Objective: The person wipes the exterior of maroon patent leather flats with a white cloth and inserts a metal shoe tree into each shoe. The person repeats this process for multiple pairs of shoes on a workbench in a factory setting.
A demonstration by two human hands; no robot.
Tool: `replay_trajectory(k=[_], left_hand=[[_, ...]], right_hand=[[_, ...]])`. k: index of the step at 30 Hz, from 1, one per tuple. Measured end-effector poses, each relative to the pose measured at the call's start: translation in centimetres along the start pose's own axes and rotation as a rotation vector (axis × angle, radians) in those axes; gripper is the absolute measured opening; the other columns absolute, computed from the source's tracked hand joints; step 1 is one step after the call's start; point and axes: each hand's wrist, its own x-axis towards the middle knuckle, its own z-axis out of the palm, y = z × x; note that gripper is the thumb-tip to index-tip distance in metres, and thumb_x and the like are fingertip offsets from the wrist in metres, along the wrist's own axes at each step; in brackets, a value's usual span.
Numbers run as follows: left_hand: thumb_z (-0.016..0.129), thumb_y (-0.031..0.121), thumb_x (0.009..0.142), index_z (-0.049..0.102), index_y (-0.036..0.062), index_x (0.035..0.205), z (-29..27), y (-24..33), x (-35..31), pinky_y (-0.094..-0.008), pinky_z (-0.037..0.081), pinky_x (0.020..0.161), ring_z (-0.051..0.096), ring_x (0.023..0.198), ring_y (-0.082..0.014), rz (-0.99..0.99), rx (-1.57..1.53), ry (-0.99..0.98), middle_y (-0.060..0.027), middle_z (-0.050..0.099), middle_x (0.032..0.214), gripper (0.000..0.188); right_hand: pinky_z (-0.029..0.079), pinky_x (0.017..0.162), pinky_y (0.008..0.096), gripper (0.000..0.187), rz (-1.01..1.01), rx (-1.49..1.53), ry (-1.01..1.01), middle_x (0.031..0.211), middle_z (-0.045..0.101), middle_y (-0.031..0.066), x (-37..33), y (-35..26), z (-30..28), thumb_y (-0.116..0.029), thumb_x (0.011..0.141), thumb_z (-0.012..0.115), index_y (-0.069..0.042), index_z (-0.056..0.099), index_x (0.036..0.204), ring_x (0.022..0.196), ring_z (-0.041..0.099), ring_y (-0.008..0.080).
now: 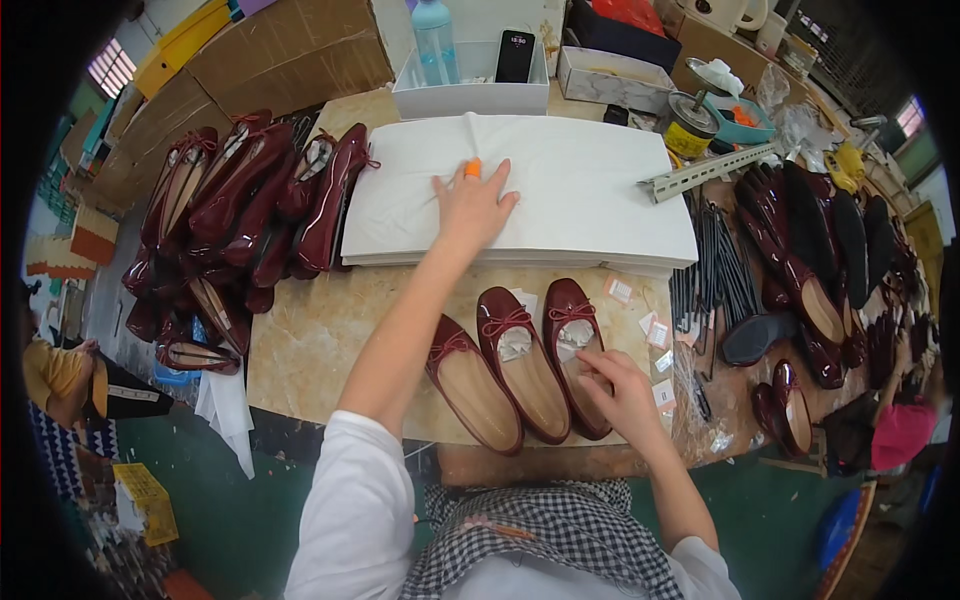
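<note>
My left hand (474, 208) lies with spread fingers on a tall stack of white tissue paper (590, 180); an orange finger cot (472, 169) covers one fingertip. In front of the stack, three dark red patent ballet flats with bows lie side by side: a left flat (478, 395), a middle flat (540, 392) and a right flat (566, 300). Crumpled tissue (514, 344) fills the middle toe, and more tissue (574, 334) shows in the right one. Over the right flat's opening, my right hand (622, 392) has its fingers curled together beside that tissue; what they pinch is hidden.
Dark red flats (240, 205) are heaped at left. At right are a perforated metal bar (710, 172), black sticks (715, 265) and more shoes (820, 300). Small labels (658, 333) lie near the flats. Behind the paper, a white box (420, 102) holds a bottle and phone.
</note>
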Motion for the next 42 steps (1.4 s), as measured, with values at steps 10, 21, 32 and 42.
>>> replay_trajectory(k=[10, 21, 32, 42], left_hand=[[0.071, 0.019, 0.071, 0.068, 0.0117, 0.087, -12.6, 11.2, -15.3, -0.0367, 0.036, 0.105, 0.047, 0.124, -0.0244, 0.412, -0.981, -0.053, -0.0106, 0.061, 0.113, 0.018], [0.042, 0.020, 0.097, 0.041, 0.0042, 0.137, -10.2, 5.6, -19.8, -0.0326, 0.040, 0.100, 0.056, 0.112, -0.0226, -0.633, -1.459, -0.057, -0.0126, 0.052, 0.130, 0.043], [0.064, 0.020, 0.075, 0.071, 0.0072, 0.085, -10.0, 9.0, -27.1, -0.0396, 0.046, 0.081, 0.062, 0.081, -0.0279, 0.020, -0.416, -0.349, -0.0104, 0.065, 0.084, 0.018], [0.067, 0.023, 0.075, 0.071, 0.0045, 0.078, -10.2, 9.6, -25.5, -0.0392, 0.044, 0.081, 0.060, 0.077, -0.0283, 0.068, -0.316, -0.337, -0.0117, 0.067, 0.086, 0.019]], right_hand=[[0.053, 0.087, 0.0328, 0.044, 0.711, 1.522, 0.029, 0.119, 0.062, 0.0123, -0.8, -1.5, -0.1, -0.015, 0.092, 0.057, 0.000, 0.049, 0.132, 0.103, 0.064, 0.0212], [0.038, 0.107, 0.0399, 0.073, -0.490, -0.069, -0.199, 0.148, 0.033, 0.0221, 2.0, -9.3, 5.2, 0.001, 0.077, 0.066, -0.003, 0.036, 0.143, 0.135, 0.038, 0.0349], [0.050, 0.068, 0.0356, 0.013, -0.667, -0.596, -0.081, 0.088, 0.053, 0.0088, 8.3, -3.7, 14.3, -0.014, 0.070, 0.061, -0.008, 0.065, 0.081, 0.083, 0.058, 0.0240], [0.039, 0.081, 0.0347, 0.062, -0.417, -0.542, 0.025, 0.093, 0.065, 0.0064, 11.5, -3.6, 13.8, -0.030, 0.062, 0.081, -0.007, 0.059, 0.115, 0.095, 0.059, 0.0209]])
